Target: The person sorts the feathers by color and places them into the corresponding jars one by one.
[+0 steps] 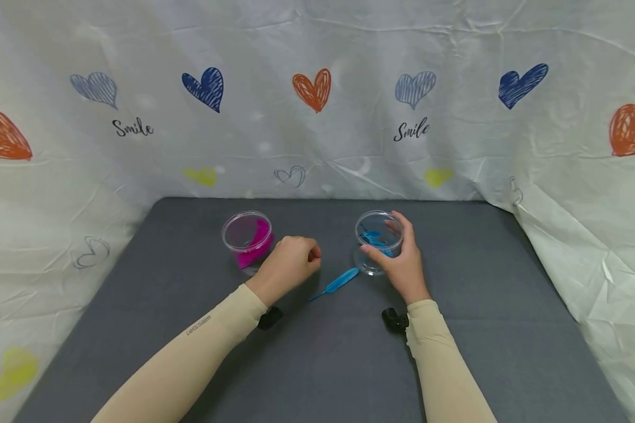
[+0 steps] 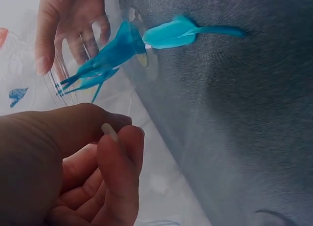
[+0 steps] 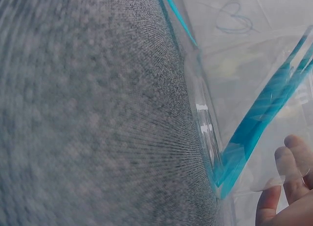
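My right hand (image 1: 404, 267) holds a clear plastic cup (image 1: 371, 270), thumb on the near side and fingers around the far right side. Several blue feathers (image 1: 373, 236) stand tilted inside it; in the right wrist view, blue feathers (image 3: 259, 121) lean across the clear wall. One loose blue feather (image 1: 341, 281) lies on the cloth just left of that cup, its thin quill toward the near left. My left hand (image 1: 290, 261) hovers between the cups with curled fingers; in the left wrist view, thumb and forefinger meet with nothing visible between them.
A second clear cup (image 1: 231, 235) with magenta feather-like pieces (image 1: 255, 249) stands at left, partly behind the left hand. Dark grey cloth (image 1: 317, 364) covers the table. A white curtain (image 1: 317, 147) printed with hearts hangs along the back and sides.
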The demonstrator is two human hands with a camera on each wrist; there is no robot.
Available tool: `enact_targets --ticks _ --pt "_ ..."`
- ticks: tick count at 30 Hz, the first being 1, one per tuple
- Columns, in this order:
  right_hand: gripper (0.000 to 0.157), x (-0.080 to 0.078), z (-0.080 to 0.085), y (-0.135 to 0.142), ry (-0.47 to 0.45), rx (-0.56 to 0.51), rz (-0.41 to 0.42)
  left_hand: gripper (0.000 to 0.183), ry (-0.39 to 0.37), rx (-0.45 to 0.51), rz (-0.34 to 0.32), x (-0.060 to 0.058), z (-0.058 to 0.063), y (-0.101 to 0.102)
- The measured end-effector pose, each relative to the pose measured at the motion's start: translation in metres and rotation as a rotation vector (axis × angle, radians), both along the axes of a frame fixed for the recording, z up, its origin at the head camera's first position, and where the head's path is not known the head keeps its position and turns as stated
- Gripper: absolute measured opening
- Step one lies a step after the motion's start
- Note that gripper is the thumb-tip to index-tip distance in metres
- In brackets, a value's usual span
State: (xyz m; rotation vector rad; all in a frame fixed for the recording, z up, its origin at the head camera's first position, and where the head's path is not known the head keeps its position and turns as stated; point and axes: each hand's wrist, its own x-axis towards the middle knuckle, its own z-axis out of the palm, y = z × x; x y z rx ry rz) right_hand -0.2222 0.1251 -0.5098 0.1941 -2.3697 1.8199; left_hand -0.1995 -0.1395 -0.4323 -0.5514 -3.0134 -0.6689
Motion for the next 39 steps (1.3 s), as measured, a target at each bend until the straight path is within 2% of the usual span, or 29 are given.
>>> enact_targets --ticks 6,13,17,25,32,39 --pt "0.097 0.001 0.005 0.000 -0.018 -0.017 -0.001 0.004 -0.036 0.030 0.030 0.007 -0.008 -0.008" --pt "0.093 0.017 0.032 -0.004 -0.033 -0.017 0.006 0.006 -0.105 0.080 0.022 0.018 -0.020 -0.015" --pt "0.094 0.019 0.037 -0.005 -0.026 -0.018 0.007 0.009 -0.138 0.088 0.035 0.022 -0.028 -0.019" --pt "0.094 0.015 0.029 -0.004 -0.024 -0.016 0.000 0.015 -0.228 0.095 0.038 0.028 -0.039 -0.023" --pt "0.096 0.002 0.003 0.002 -0.013 0.000 -0.020 0.012 -0.233 0.128 0.003 0.031 -0.047 -0.020" --pt "0.096 0.001 -0.003 0.000 0.006 0.005 -0.005 0.013 -0.233 0.136 0.012 0.033 -0.049 -0.021"
